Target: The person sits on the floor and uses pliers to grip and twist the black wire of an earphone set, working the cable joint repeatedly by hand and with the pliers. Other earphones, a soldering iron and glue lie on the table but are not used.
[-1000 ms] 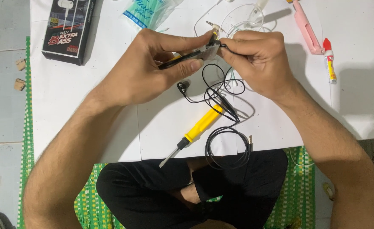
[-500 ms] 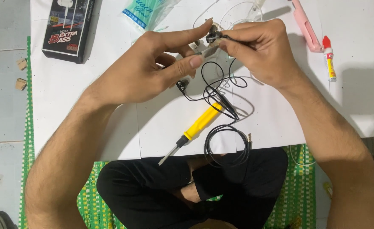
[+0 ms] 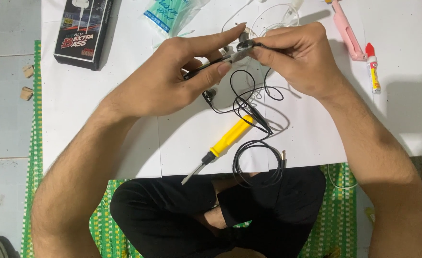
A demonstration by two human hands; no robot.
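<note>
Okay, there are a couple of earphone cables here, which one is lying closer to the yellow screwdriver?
The black cable, coiled right beside the yellow screwdriver; the white cable lies farther up the white sheet.

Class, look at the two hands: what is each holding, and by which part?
Left hand pinches dark tweezers along the shaft; right hand pinches a black earbud at its cable end.

Setting: a home floor used as an improvised repair spot. Indicators: pale floor tiles, a green woven mat, white paper sheets as work surface, and the person seated cross-legged.
</note>
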